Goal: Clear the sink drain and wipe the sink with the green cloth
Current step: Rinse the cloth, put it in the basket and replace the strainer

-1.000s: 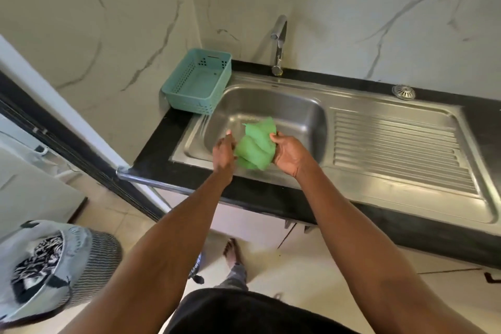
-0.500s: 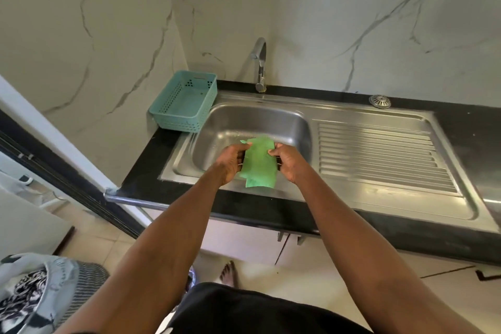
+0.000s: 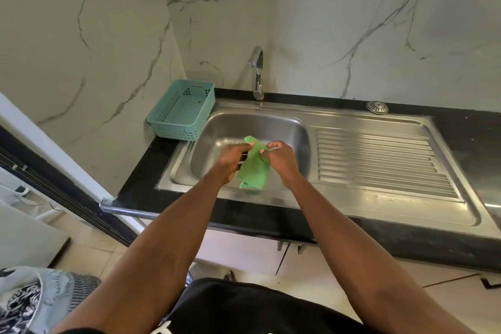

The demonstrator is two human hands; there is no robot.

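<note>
White marble-veined wall behind, black stone counter below. Set into it, stainless steel sink with ribbed drainboard; curved chrome tap at the back, teal perforated plastic basket to the left, round metal drain strainer lying out on the rim. Over the basin, green cloth hanging, top edge pinched by left hand and right hand. Likely risks: thin fingertip grip slipping, cloth dropping into the basin; open drain possibly catching a corner.

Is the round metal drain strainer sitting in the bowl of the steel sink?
No. The round metal drain strainer lies on the black countertop behind the ribbed drainboard, outside the steel sink bowl.
</note>
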